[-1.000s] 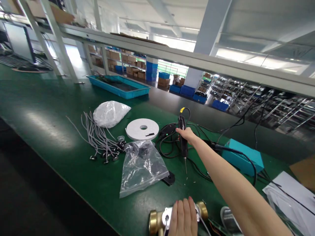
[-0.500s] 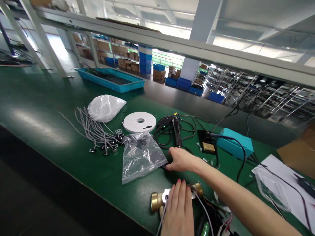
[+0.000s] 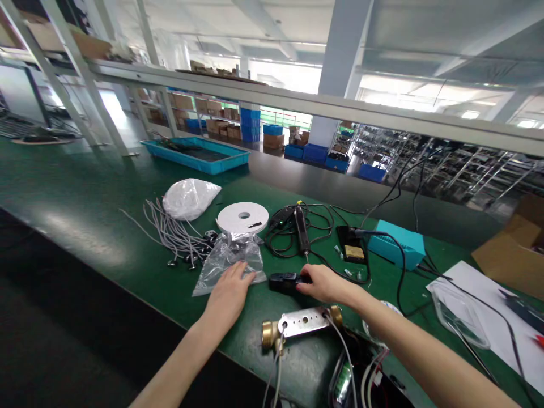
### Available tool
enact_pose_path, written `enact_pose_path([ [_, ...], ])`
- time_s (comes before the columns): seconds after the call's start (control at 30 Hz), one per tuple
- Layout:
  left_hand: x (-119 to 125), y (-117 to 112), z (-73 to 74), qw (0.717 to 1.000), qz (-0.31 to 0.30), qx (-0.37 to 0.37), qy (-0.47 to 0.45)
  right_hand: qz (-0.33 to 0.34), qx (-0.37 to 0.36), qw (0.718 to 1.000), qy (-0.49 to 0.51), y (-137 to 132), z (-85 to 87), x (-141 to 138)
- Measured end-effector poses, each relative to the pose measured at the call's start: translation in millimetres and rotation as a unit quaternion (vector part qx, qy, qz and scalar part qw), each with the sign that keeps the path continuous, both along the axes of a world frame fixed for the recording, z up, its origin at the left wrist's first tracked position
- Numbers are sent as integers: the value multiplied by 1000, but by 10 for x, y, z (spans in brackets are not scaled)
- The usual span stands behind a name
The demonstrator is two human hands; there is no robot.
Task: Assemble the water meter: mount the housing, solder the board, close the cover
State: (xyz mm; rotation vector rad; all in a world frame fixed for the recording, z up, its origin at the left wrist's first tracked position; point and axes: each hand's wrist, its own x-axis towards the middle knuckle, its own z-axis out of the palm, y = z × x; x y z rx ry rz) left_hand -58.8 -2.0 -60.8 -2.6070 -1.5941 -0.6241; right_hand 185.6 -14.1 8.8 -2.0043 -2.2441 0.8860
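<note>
My right hand [image 3: 321,281] has its fingers closed around one end of a black, blocky plastic object [image 3: 283,282] lying low over the table; its exact kind cannot be made out. With fingers stretched out, my left hand [image 3: 229,292] rests on the near side of a clear plastic bag [image 3: 208,272] that has small dark parts inside. Nearer to me lies a brass pipe fitting [image 3: 268,334] with a perforated metal plate [image 3: 304,322] along it and grey cables running from it. Beside it is a dark housing [image 3: 340,374] with a green part and wires.
Behind the bag are a white tape roll [image 3: 229,212], grey cables with black ends [image 3: 178,241] and a white plastic bag [image 3: 191,198]. A black electric screwdriver [image 3: 301,229], a soldering stand [image 3: 353,252] and a teal box [image 3: 397,243] stand further right. A blue tray [image 3: 212,165] sits behind.
My left hand has left the brass fitting and moved up and left onto the clear bag, which has shifted left. My right hand has moved slightly right, and the black object now shows more.
</note>
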Motion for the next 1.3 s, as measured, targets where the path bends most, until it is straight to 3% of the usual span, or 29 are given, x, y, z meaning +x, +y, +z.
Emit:
enact_pose_path([
  [0.17,-242,-28,-84,1000,-7,-3,-7,-5,-113,984,139,47,-20,116],
  [0.37,8,-147,-119,996,-65,-21,-49,-96,-210,946,228,144,-142,115],
  [0.63,199,-238,126,984,-124,-49,-121,-136,-252,908,306,128,-89,200],
  [0.8,329,-226,298,971,-154,-78,-164,-115,-182,912,349,-21,15,211],
  [0.97,242,-199,385,966,-73,-106,-223,-77,-13,943,324,-364,164,404],
  [1.13,76,-196,461,955,0,-139,-264,51,31,962,265,-829,269,602],
  [1.3,114,-262,625,945,4,-160,-285,184,184,961,93,-942,178,319],
])
